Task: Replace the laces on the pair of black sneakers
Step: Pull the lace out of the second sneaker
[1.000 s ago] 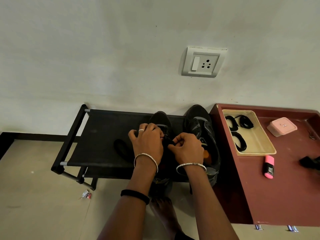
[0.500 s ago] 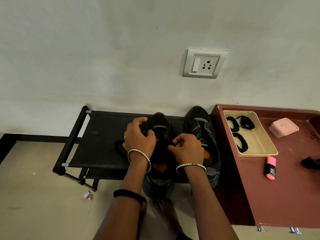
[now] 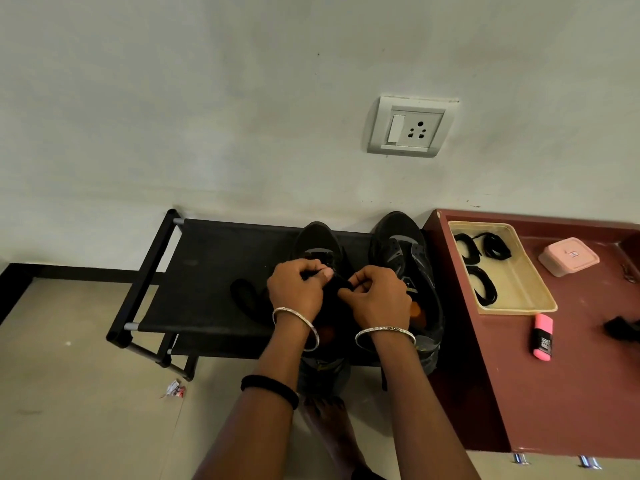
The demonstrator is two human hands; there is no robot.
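**Two hands pinch a lace over a black sneaker on a low rack**

Two black sneakers are seen from above, set side by side on a black fabric rack (image 3: 207,271) against a wall. Both are laid with toes toward the wall and heels toward the person, so each long axis runs straight away from the body.

The first sneaker (image 3: 317,240) is covered at its middle by both hands. The left hand (image 3: 294,291) and right hand (image 3: 377,296) are held close together, fingers curled in tight. A short dark lace (image 3: 341,283) appears to be pinched between them, stretched crosswise over the tongue. Black on black, its exact path cannot be made out.

The eyelet rows are judged to lie directly beneath the fingertips, with neither hand nearer than the other. Any threading would be done downward and across.

The second sneaker (image 3: 401,251) is left untouched just beside the right hand. Coiled spare laces (image 3: 485,289) are kept in a pale tray (image 3: 512,271) on a maroon table (image 3: 571,393), off to the right, well apart from the hands.
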